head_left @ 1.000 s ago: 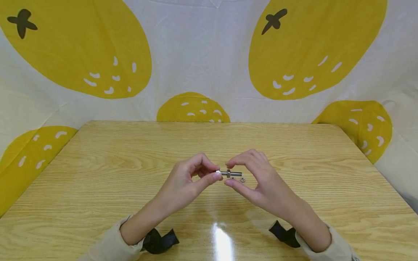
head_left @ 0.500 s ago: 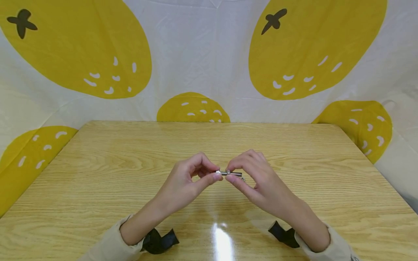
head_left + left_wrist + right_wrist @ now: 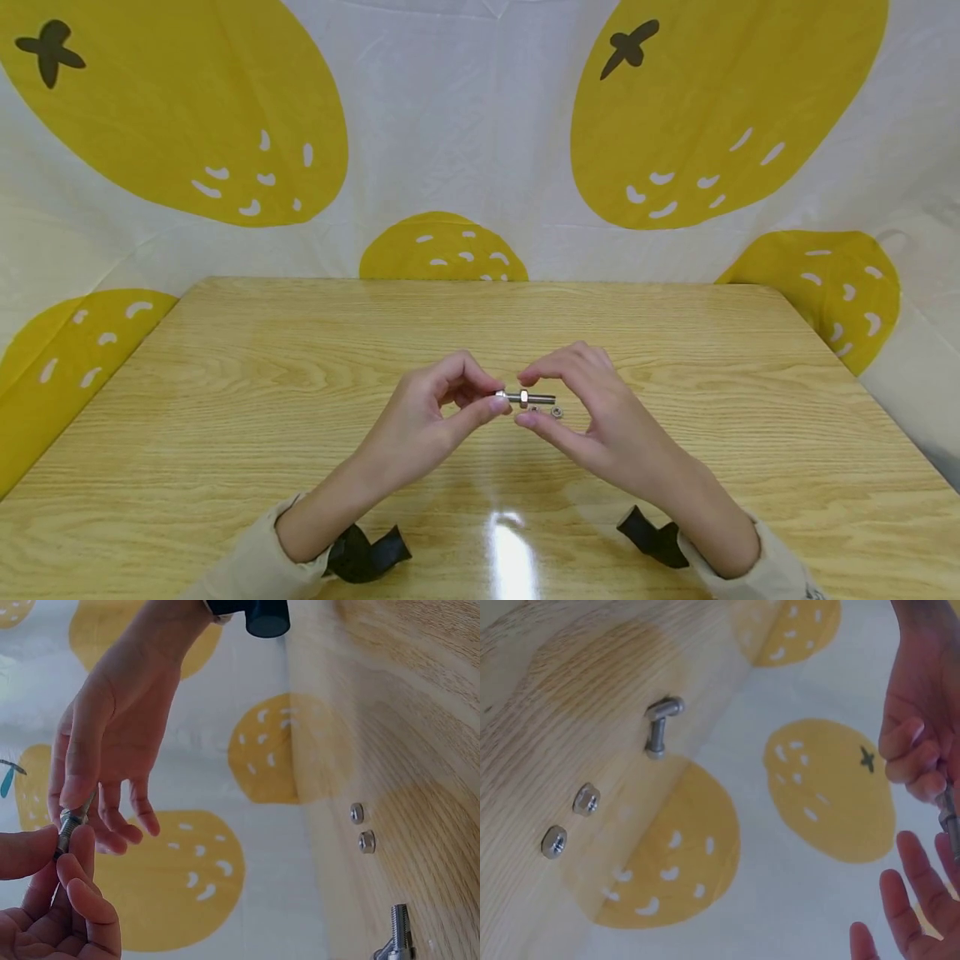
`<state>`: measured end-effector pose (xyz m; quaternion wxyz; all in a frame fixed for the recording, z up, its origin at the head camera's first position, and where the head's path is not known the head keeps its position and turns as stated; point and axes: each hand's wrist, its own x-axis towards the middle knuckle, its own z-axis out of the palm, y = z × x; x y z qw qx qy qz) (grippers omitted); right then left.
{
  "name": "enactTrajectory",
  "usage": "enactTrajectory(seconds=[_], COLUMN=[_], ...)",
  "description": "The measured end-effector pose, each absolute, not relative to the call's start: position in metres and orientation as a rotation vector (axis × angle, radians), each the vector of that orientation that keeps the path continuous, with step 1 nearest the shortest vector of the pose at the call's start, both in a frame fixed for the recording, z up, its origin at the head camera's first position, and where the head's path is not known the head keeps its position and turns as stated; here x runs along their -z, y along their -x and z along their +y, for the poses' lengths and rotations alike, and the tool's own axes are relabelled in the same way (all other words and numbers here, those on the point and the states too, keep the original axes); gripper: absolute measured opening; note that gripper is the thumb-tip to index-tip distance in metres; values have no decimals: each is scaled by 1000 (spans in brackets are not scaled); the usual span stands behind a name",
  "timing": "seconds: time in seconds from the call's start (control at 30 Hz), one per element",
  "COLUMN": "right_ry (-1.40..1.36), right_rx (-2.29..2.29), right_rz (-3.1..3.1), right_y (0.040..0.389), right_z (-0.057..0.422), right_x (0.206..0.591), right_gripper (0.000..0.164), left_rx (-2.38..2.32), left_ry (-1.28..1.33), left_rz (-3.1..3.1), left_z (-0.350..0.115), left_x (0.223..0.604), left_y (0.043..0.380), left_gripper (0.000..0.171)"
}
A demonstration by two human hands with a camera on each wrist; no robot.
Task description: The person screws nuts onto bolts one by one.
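My left hand [image 3: 427, 417] pinches a metal bolt [image 3: 543, 399] by its head end between thumb and index finger, with the shank pointing right. A hex nut [image 3: 523, 398] sits partway along the shank. Around that nut, the thumb and index finger of my right hand [image 3: 600, 408] stand apart, one above and one below it. In the right wrist view, the fingers of the right hand [image 3: 922, 900] are spread near the bolt [image 3: 949, 817].
Two loose nuts, one nearer [image 3: 554, 842] and one farther [image 3: 586, 799], lie on the wooden table [image 3: 300, 333]. Two more bolts [image 3: 658, 735] lie together on it, hidden in the head view. A fruit-patterned cloth [image 3: 465, 125] hangs behind the table.
Half a second ago my right thumb and index finger pinched the nut; now they have parted from it, as they were a second ago. The left hand holds the bolt in place.
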<state>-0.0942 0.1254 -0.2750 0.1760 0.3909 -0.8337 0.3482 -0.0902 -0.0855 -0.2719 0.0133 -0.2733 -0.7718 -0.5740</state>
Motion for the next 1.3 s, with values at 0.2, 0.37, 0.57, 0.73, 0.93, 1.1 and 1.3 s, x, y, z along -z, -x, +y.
enactTrajectory(seconds=[0.2, 0.37, 0.57, 0.73, 0.93, 1.1, 1.3], right_ry=[-1200, -1217, -1184, -1151, -1109, -1130, -1183], right_rx=[-980, -978, -968, -942, -950, -975, -980], right_rz=[-2242, -2216, -2259, -2311, -2366, -2329, -2259], right_y=[98, 98, 97, 97, 95, 94, 96], right_z=[125, 125, 124, 122, 123, 124, 122], right_x=[275, 276, 277, 280, 280, 278, 278], right_gripper=[25, 21, 17, 7, 9, 31, 27], left_rx=[1789, 1795, 1801, 1805, 1806, 1792, 1797], left_ry=[836, 849, 848, 856, 843, 830, 838], left_rz=[-2418, -2410, -2405, -2390, -2400, -2415, -2402], left_z=[-86, -86, -86, -85, -84, -84, -84], left_x=[271, 272, 273, 274, 274, 273, 273], left_y=[90, 90, 90, 90, 90, 89, 90], left_gripper=[9, 9, 9, 9, 9, 8, 8])
